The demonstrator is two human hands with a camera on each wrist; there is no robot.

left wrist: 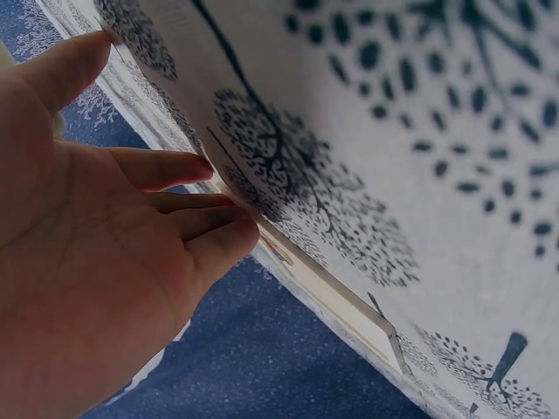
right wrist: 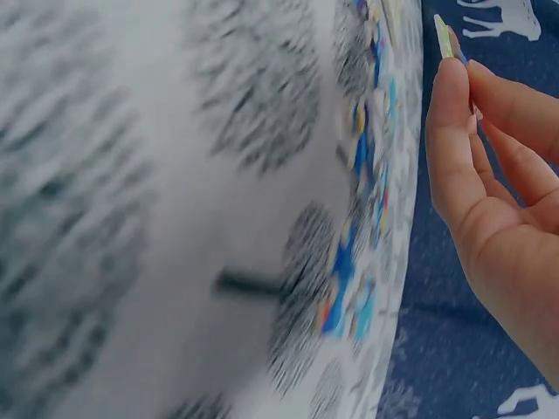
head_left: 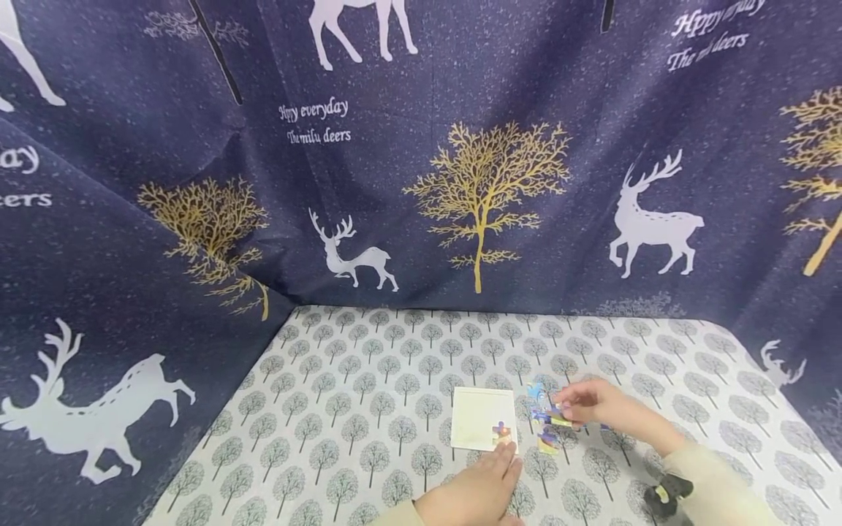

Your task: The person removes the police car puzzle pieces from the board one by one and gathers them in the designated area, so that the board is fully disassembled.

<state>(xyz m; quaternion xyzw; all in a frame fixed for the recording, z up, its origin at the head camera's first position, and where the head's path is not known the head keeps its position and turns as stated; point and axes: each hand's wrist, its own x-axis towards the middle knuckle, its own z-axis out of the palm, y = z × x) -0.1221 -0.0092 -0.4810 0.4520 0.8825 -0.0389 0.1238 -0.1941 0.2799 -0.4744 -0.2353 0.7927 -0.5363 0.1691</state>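
A shallow cream puzzle tray (head_left: 475,413) lies on the cloth, with one joined-looking patch of jigsaw puzzle (head_left: 501,430) in its near right corner. My left hand (head_left: 475,488) rests at the tray's near edge. Its fingers are extended, and in the left wrist view the fingertips (left wrist: 240,229) meet the tray's rim. To the right of the tray, my right hand (head_left: 600,408) pinches a jigsaw puzzle piece (right wrist: 445,37) between thumb and fingertips, raised over other loose pieces.
Loose puzzle pieces (head_left: 547,441) lie right of the tray, several of them partly behind the right hand; more blue pieces (right wrist: 343,266) show in the right wrist view. A tree-print cloth (head_left: 368,431) covers the table. Behind it hangs a dark blue curtain (head_left: 408,183) with deer.
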